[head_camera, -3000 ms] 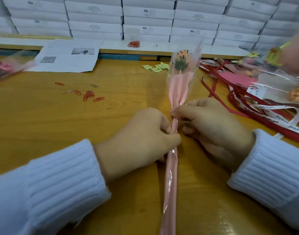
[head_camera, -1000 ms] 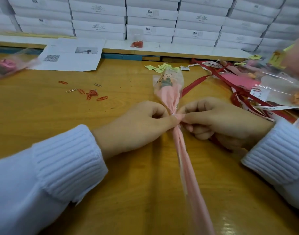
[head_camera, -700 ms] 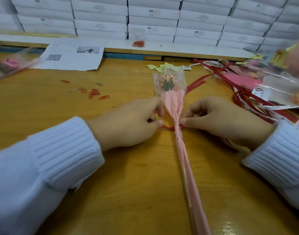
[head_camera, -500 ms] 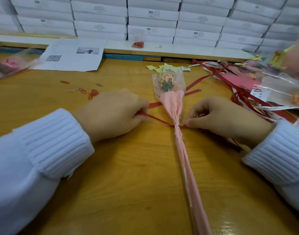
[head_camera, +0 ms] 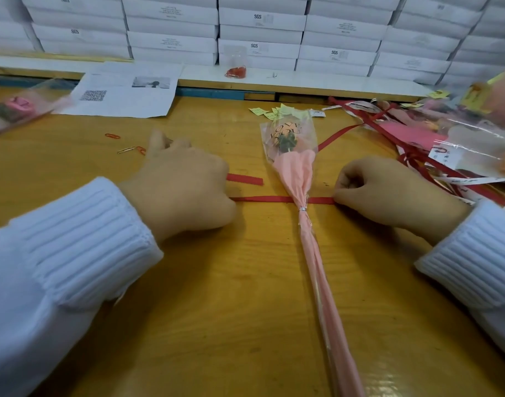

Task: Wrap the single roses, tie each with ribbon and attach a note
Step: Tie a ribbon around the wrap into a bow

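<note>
Wooden bench (head_camera: 216, 282): L hand (head_camera: 182, 193) curled round ribbon (head_camera: 262, 199), R hand (head_camera: 388, 193) pinching other end, taut across wrapped rose (head_camera: 295, 170). I reckon uneven pull skews rose, or ribbon slips off neck.

- Single view: camera on my head, facing forward and tilted down over the table (head_camera: 216, 310).
- Close range: my left hand (head_camera: 182, 190) and right hand (head_camera: 388, 193) sit mid-frame, with my sleeves (head_camera: 73, 239) filling both lower corners.
- Wide-angle lens; the far edge of the table bows.
- The ribbon (head_camera: 262, 199) crosses the centre, and the wrapped rose (head_camera: 300, 173) runs from the centre down to the bottom edge.
- Stacked white boxes (head_camera: 259, 24) span the top of the frame, straight ahead of me.
</note>
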`<state>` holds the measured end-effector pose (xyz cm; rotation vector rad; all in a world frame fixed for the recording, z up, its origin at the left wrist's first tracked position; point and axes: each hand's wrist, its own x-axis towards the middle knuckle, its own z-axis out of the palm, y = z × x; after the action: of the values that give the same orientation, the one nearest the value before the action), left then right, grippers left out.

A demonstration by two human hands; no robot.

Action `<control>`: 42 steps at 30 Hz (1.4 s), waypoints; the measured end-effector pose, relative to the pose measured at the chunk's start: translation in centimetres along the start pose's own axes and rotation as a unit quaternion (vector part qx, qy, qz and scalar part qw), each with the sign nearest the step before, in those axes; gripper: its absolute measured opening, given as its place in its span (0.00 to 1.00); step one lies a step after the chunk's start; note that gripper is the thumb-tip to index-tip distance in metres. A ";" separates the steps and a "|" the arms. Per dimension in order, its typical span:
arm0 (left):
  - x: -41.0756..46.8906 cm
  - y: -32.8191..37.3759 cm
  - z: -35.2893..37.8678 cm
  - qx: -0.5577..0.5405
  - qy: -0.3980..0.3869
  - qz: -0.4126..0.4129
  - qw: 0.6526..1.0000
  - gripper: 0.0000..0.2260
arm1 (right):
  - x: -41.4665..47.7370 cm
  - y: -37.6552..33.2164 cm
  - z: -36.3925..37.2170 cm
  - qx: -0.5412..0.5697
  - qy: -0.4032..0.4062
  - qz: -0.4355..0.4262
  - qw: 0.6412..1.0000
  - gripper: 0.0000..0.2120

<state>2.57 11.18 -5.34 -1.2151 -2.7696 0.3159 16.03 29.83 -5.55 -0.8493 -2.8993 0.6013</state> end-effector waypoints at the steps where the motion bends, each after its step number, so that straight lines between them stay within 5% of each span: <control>1: 0.0 0.3 0.1 -0.017 0.013 0.004 1.000 0.16 | 0.0 0.0 0.0 -0.001 0.005 -0.008 1.000 0.04; 5: 0.0 1.4 1.3 -0.090 0.097 0.036 0.991 0.24 | -0.2 -0.3 0.3 0.009 0.005 -0.052 0.999 0.05; 8: 0.3 1.8 1.9 -0.131 0.147 0.071 0.978 0.16 | -0.4 -0.6 0.5 0.018 -0.005 -0.069 0.997 0.04; 15: 1.2 1.8 2.5 -0.257 0.056 0.122 0.957 0.05 | -0.5 -1.1 0.7 0.013 -0.033 -0.087 0.996 0.03; 21: 0.5 2.4 1.9 -0.289 0.106 0.138 0.941 0.05 | -0.8 -1.0 -0.2 0.101 -0.067 -0.090 0.989 0.02; 23: 0.3 2.5 1.5 -0.438 0.054 0.118 0.890 0.04 | -0.9 -0.9 -0.4 0.212 -0.110 -0.082 0.968 0.04; 27: 0.2 1.6 0.8 -0.722 -0.169 0.084 0.666 0.09 | -0.7 -0.4 -0.3 0.397 -0.179 -0.086 0.896 0.11; 31: 0.3 1.1 0.9 -0.769 -0.262 0.110 0.572 0.12 | -0.7 0.1 -0.5 0.459 -0.236 -0.103 0.851 0.12; 37: 0.4 1.1 1.0 -0.761 -0.202 0.099 0.608 0.08 | -0.7 0.1 -0.3 0.397 -0.164 -0.174 0.886 0.10; 42: 0.4 1.1 1.0 -0.746 -0.186 0.083 0.634 0.08 | -0.7 0.1 -0.4 0.430 -0.194 -0.201 0.858 0.12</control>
<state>2.88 12.03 -6.58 -1.5700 -2.8571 -2.4197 16.75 29.71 -5.21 0.0101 -2.4636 1.9456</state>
